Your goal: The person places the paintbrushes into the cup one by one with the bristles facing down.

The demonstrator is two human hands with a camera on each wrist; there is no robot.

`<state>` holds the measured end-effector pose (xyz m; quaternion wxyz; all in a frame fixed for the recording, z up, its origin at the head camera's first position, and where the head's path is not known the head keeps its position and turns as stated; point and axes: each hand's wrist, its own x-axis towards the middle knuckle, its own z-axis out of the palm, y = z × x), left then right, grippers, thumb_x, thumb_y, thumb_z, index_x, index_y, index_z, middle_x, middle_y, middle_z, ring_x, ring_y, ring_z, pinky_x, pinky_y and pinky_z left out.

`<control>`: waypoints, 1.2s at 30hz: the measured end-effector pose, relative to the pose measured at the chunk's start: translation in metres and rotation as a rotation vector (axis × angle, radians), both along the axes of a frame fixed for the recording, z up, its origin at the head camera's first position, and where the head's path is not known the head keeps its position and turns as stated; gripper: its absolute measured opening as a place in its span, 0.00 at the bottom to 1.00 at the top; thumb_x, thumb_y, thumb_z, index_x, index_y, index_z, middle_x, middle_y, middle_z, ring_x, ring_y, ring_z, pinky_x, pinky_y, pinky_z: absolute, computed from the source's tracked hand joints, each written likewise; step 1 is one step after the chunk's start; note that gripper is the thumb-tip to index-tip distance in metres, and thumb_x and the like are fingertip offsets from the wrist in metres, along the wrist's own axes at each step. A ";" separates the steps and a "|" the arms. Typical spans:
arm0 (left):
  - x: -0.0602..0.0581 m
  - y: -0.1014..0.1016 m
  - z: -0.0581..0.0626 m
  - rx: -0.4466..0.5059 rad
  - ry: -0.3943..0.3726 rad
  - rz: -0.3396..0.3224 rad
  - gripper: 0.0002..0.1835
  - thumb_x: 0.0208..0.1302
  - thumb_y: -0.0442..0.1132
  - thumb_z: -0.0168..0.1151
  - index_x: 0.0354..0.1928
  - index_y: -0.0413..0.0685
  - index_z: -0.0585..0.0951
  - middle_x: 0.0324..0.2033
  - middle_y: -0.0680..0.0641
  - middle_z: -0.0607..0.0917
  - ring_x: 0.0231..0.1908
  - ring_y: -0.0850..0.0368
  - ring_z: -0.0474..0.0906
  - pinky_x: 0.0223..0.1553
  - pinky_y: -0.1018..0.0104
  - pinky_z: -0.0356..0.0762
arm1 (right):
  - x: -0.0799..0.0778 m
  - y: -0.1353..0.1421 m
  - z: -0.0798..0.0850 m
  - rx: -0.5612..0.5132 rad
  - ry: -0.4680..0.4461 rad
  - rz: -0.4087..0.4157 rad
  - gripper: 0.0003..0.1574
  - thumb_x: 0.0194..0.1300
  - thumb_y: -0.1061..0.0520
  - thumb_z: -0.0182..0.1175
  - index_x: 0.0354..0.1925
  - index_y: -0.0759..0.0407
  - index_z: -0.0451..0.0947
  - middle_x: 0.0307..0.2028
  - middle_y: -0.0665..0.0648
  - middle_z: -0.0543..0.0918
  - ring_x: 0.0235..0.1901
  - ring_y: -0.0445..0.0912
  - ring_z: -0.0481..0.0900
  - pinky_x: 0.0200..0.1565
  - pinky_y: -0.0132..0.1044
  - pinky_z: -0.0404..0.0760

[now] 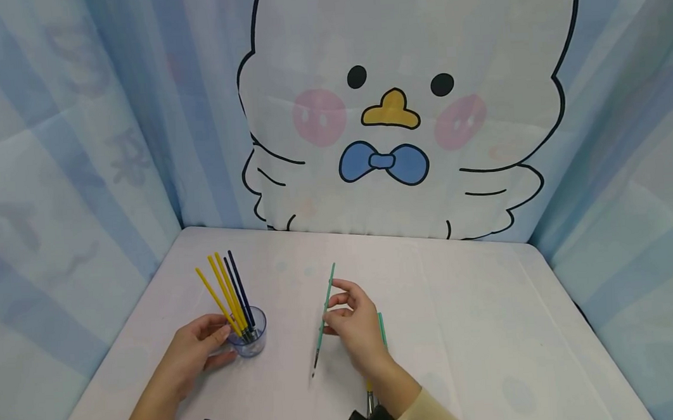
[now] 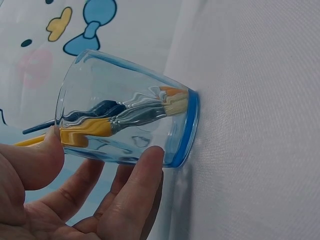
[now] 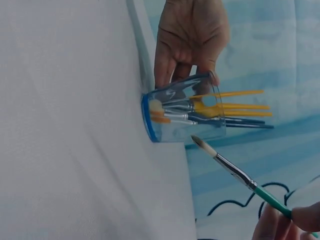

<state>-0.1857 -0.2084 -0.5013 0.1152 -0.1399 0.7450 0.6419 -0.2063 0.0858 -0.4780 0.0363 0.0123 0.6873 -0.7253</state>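
Observation:
A clear cup (image 1: 251, 349) with a blue base stands on the table at the left, holding yellow-handled paintbrushes (image 1: 221, 298) and dark blue ones (image 1: 237, 282), bristles down. My left hand (image 1: 192, 347) holds the cup from its left side; in the left wrist view the thumb is at the rim and the fingers (image 2: 132, 200) lie along the wall. To the right of the cup, my right hand (image 1: 354, 326) pinches a green-handled paintbrush (image 1: 327, 302) between thumb and fingers, its bristles pointing down. The right wrist view shows the brush's pale, dark-tipped bristles (image 3: 204, 145).
Another green handle (image 1: 382, 328) shows beside my right hand, and a brush with a metal ferrule (image 1: 370, 401) lies partly hidden under the right forearm. A white cloth covers the table (image 1: 480, 329). Printed curtains (image 1: 55, 186) surround it at the back and sides.

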 end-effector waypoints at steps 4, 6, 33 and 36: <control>0.001 0.001 0.002 0.005 0.002 -0.007 0.24 0.83 0.37 0.58 0.73 0.33 0.71 0.65 0.31 0.78 0.55 0.50 0.84 0.52 0.57 0.95 | -0.001 -0.014 0.004 -0.053 0.034 -0.032 0.38 0.65 0.74 0.63 0.70 0.53 0.75 0.43 0.57 0.78 0.30 0.42 0.79 0.39 0.37 0.95; 0.001 0.001 0.003 0.006 0.002 -0.011 0.24 0.83 0.37 0.58 0.73 0.32 0.71 0.65 0.31 0.78 0.55 0.51 0.84 0.52 0.57 0.95 | -0.002 -0.021 0.006 -0.077 0.056 -0.043 0.37 0.67 0.74 0.63 0.69 0.53 0.75 0.44 0.57 0.78 0.32 0.43 0.79 0.40 0.36 0.95; 0.001 0.001 0.002 -0.005 0.011 -0.016 0.25 0.83 0.37 0.57 0.73 0.32 0.70 0.66 0.29 0.77 0.59 0.45 0.83 0.53 0.58 0.95 | -0.019 -0.084 0.017 -0.153 0.308 -0.069 0.37 0.65 0.77 0.62 0.65 0.50 0.78 0.45 0.55 0.80 0.44 0.52 0.82 0.41 0.34 0.95; 0.001 0.000 0.001 -0.006 0.013 -0.019 0.24 0.83 0.37 0.57 0.73 0.31 0.70 0.66 0.29 0.77 0.58 0.46 0.83 0.53 0.58 0.95 | -0.021 -0.088 0.012 -0.115 0.318 -0.051 0.36 0.66 0.77 0.62 0.65 0.50 0.78 0.45 0.57 0.80 0.43 0.50 0.81 0.41 0.32 0.94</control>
